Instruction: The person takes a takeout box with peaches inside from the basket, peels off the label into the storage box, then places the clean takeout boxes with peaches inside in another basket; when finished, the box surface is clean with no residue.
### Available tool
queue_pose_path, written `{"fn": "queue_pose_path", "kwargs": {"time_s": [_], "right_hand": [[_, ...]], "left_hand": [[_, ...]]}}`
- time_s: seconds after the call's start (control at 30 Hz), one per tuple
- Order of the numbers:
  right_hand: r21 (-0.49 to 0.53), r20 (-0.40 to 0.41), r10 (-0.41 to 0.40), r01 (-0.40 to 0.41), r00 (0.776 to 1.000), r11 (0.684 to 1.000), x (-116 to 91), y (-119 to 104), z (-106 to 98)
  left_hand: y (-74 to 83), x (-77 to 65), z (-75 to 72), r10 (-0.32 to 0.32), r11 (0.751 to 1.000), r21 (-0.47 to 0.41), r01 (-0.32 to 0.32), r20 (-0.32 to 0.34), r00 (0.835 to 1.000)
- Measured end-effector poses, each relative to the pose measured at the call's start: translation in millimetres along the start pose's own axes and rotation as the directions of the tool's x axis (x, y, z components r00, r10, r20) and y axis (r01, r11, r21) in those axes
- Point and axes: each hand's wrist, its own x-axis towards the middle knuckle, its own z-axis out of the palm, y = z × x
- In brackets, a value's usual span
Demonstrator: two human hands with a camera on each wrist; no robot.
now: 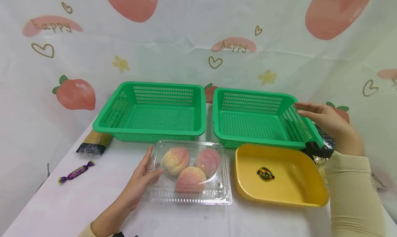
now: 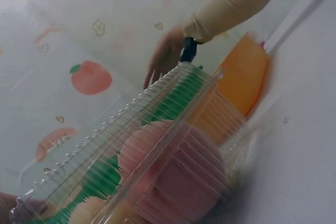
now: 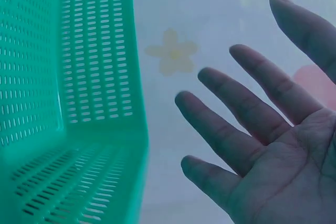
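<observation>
Beige sleeve (image 1: 355, 195) nearest me, beside the yellow tray (image 1: 260, 187); two green baskets (image 1: 149, 131) behind. I see the right hand (image 1: 332, 123) spread by one rim, the left hand (image 1: 138, 182) pinching the clear peach box's (image 1: 227, 182) left edge.

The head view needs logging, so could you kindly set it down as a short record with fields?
Left hand: holds the left edge of the clear plastic box
Box contents: three peaches
Right hand: fingers extended, holding nothing, by the right end of the right green basket
Left green basket: beside the right one, behind the box
Yellow tray: right of the box
Wrapped candy: on the table, left of the left hand
</observation>
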Motion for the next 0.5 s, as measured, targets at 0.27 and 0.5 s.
{"fn": "queue_pose_path", "kwargs": {"time_s": [0.27, 0.5], "right_hand": [[0.106, 0.000, 0.036, -0.036, 0.999, 0.994, 23.4, 8.7, 0.2], [0.155, -0.060, 0.088, -0.078, 0.994, 0.985, 36.7, 23.1, 0.5]], "left_hand": [[0.5, -2.0, 1.4, -0.051, 0.998, -0.023, 0.051, -0.023, 0.998], [0.9, -2.2, 2.1, -0.056, 0.998, -0.019, 0.056, -0.022, 0.998]]}}
